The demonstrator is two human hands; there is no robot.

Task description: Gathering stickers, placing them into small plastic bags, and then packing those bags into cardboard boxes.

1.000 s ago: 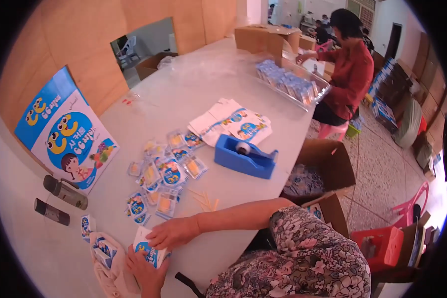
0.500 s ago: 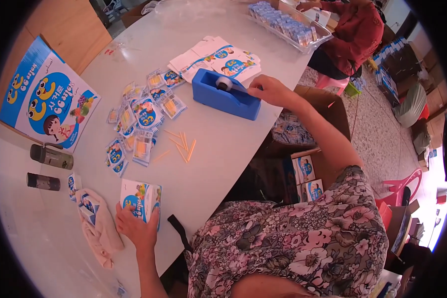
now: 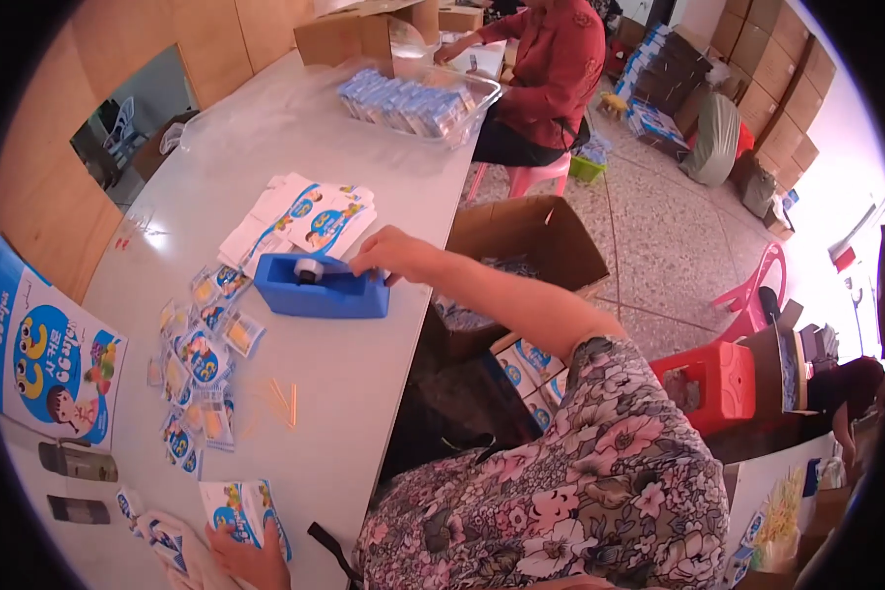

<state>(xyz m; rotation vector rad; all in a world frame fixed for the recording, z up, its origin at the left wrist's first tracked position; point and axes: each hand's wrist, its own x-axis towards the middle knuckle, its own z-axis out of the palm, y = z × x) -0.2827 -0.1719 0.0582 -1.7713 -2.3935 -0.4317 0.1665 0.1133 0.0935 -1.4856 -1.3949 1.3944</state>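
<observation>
My left hand (image 3: 249, 559) is wrapped round a small white and blue carton (image 3: 241, 506) near the table's lower edge. My right hand (image 3: 395, 254) is closed at the front end of a blue tape dispenser (image 3: 323, 295), with the fingertips pinched on the tape's end by the cutter. A roll of clear tape (image 3: 309, 267) sits in the dispenser. Just behind it lies a stack of flat printed cartons (image 3: 300, 218). Small printed sachets (image 3: 205, 359) are piled left of the dispenser, and several thin yellow sticks (image 3: 292, 405) lie loose nearby.
A clear plastic tray (image 3: 452, 138) of filled packs stands at the table's far end, where a person in red (image 3: 560, 69) sits. An open cardboard box (image 3: 536, 231) stands beside the table. A printed display box (image 3: 49, 364), dark bottles (image 3: 79, 460) and a pink cloth (image 3: 172, 551) are at left.
The view has swung up and to the right, so the table things appear lower and further left. My right hand stays at the dispenser's front, and my left hand still holds the carton.
</observation>
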